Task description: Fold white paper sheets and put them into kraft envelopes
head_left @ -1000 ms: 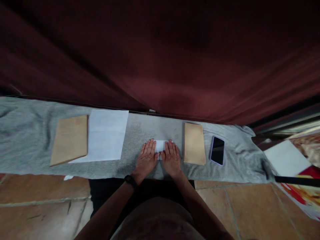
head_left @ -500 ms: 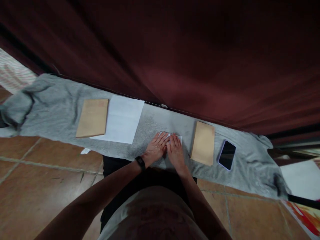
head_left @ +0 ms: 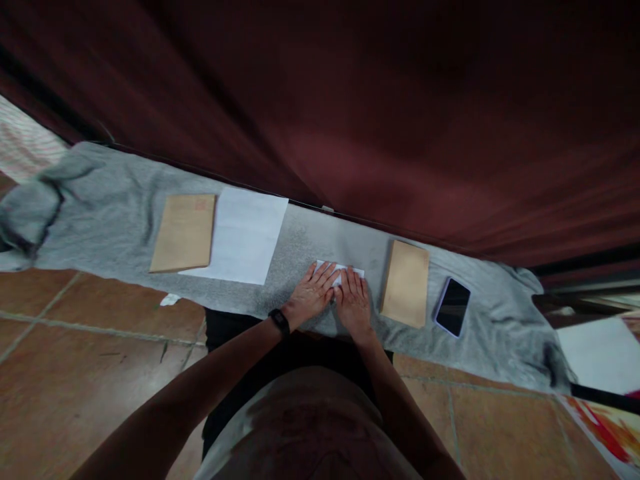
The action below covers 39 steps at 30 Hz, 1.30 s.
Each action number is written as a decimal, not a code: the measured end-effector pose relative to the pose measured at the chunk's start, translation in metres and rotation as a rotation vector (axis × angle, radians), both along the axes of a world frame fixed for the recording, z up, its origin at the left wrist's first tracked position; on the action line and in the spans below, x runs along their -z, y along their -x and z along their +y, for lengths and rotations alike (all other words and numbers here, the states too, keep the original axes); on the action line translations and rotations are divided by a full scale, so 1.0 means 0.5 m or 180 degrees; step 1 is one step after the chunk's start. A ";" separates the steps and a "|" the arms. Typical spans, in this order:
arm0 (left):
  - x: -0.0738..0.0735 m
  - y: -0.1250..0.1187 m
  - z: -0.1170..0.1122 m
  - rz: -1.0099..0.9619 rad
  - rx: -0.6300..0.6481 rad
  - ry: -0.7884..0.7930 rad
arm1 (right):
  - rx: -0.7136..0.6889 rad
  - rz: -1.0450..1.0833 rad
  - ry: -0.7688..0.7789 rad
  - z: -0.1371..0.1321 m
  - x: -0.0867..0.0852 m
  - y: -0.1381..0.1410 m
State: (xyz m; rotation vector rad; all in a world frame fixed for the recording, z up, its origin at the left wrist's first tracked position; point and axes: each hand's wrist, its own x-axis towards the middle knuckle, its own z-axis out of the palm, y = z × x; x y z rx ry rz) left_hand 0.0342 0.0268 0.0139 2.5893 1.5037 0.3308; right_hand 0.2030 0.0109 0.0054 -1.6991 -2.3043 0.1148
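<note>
A small piece of white paper, apparently folded [head_left: 339, 273], lies on the grey cloth [head_left: 300, 247] in front of me. My left hand [head_left: 313, 293] rests flat on its left part, fingers stretched out, with a dark band on the wrist. Flat on the right part lies my right hand [head_left: 354, 303], its fingers extended too. The hands almost meet at the middle, and most of the paper is hidden under them.
To the left, a stack of brown envelopes [head_left: 184, 233] overlaps white paper sheets [head_left: 249, 237]. More brown envelopes [head_left: 406, 283] lie on the right, beside a phone [head_left: 453, 307]. A dark red curtain [head_left: 350, 133] hangs behind the cloth-covered surface. Tiled floor [head_left: 100, 373] shows below.
My right hand has shifted slightly to the right and its fingers lie flatter on the paper. My left hand stays nearly in place. The view has tilted a little.
</note>
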 end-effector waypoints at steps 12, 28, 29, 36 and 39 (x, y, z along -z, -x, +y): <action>0.009 0.031 -0.021 -0.0011 -0.0411 -0.0145 | 0.0141 -0.0045 -0.0165 0.000 0.010 -0.017; 0.002 -0.007 0.002 -0.0044 -0.0577 -0.0076 | 0.0149 0.0054 -0.0322 -0.001 0.018 -0.016; 0.002 -0.002 0.001 -0.0035 -0.0593 -0.0078 | 0.0147 0.0058 -0.0345 -0.002 0.019 -0.017; 0.001 0.060 -0.014 -0.0185 -0.0601 -0.0031 | 0.0271 -0.0065 -0.0356 0.001 0.010 -0.010; -0.005 0.124 -0.004 -0.0431 -0.0845 -0.0125 | 0.0309 -0.0084 -0.0322 0.009 -0.005 0.006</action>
